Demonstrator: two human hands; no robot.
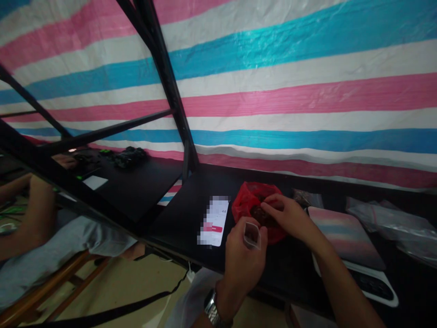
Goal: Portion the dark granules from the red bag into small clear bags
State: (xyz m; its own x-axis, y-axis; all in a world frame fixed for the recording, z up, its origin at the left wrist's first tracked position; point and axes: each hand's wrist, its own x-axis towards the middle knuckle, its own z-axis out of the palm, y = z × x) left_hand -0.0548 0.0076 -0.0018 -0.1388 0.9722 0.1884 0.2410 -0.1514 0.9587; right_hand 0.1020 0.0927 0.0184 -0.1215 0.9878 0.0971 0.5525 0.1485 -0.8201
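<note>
My left hand (243,257), with a metal watch on the wrist, is closed around a small clear plastic bag (251,233). The bag's mouth gapes upward between thumb and fingers. Just beyond it, a red plastic bag (244,198) stands with its top spread, and dark brown small pieces (256,212) lie inside. My right hand (288,215) reaches over the red bag's right rim. Its thumb and fingers are drawn together at the brown pieces; what they pinch, if anything, is hidden.
A lit phone (215,223) lies left of the red bag. To the right are a digital scale (348,239) with a shiny plate, a small filled clear bag (307,198) and flat plastic bags (392,223). Black frame bars (170,91) rise at left; another person (51,237) sits beyond.
</note>
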